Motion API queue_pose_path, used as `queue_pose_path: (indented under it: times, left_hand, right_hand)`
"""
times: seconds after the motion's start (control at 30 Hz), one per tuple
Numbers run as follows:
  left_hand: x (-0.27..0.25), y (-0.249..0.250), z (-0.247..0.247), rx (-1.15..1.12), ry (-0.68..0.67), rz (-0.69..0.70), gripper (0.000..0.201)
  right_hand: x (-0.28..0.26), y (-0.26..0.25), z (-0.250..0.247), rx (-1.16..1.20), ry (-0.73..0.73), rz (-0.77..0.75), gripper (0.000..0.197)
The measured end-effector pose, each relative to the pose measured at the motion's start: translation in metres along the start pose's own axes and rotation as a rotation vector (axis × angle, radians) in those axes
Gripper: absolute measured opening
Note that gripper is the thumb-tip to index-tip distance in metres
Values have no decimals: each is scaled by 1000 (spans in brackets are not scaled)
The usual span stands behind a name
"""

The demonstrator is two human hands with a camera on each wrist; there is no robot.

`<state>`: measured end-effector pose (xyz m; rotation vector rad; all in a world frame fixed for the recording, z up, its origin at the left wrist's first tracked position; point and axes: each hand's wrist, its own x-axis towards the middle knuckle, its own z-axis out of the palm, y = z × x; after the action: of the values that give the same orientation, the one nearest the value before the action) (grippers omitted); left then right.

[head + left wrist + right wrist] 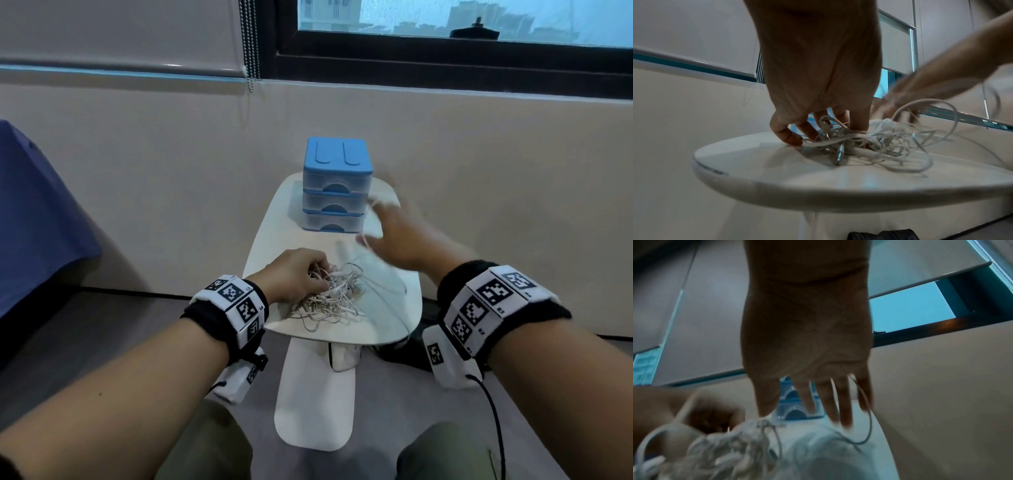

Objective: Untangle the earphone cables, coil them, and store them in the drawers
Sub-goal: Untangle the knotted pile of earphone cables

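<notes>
A tangle of white earphone cables (332, 298) (869, 142) (725, 451) lies on the near end of the small white table (274, 212) (756, 162). My left hand (317, 277) (818, 133) sits on the tangle's left side with its fingers curled into the cables and its thumb on the tabletop. My right hand (370, 222) (803, 410) is blurred, raised above the table to the right of the drawers, with straight spread fingers. A thin cable strand (867, 402) is looped over its outer fingers and runs down to the tangle. The blue three-drawer unit (334, 185) (795, 408) stands at the table's far end, all drawers closed.
A wall rises close behind the table, with a window and a bead chain (250, 44) above. A blue cloth-covered surface (34, 212) is at the left. A black object (404, 353) lies on the floor beside the table's white base (315, 404).
</notes>
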<state>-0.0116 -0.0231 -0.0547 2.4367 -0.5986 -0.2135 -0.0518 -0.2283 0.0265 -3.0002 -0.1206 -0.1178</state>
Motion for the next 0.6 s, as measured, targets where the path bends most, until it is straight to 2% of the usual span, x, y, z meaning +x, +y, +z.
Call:
queue_pose_path:
  times: [0.03,0.07,0.1,0.2,0.33,0.5,0.6]
  left_hand:
    - [0,1,0,-3,1,9,17]
    - [-1,1,-1,-7,0,15,17]
    - [-2,2,-1,-12,-2,18,17]
    - [-1,2,0,-31,-3,8,17]
    - [1,3,3,-61,-7,-14,16]
    - [-1,0,3,-93,-9,-11,11]
    - [1,-3,4,-94,-8,-22,12]
  right_hand:
    - [-3,4,12,-36,-218,38,68]
    - [-6,6,23,-62,-357,60,65]
    - [-10,9,31,-72,-392,65,62]
    - [-12,13,41,6,-277,41,50]
    - [-13,14,42,13,-373,21,33]
    - [-13,23,33,-38,-431,100,28]
    - [-10,38,18,-58,-469,140,10]
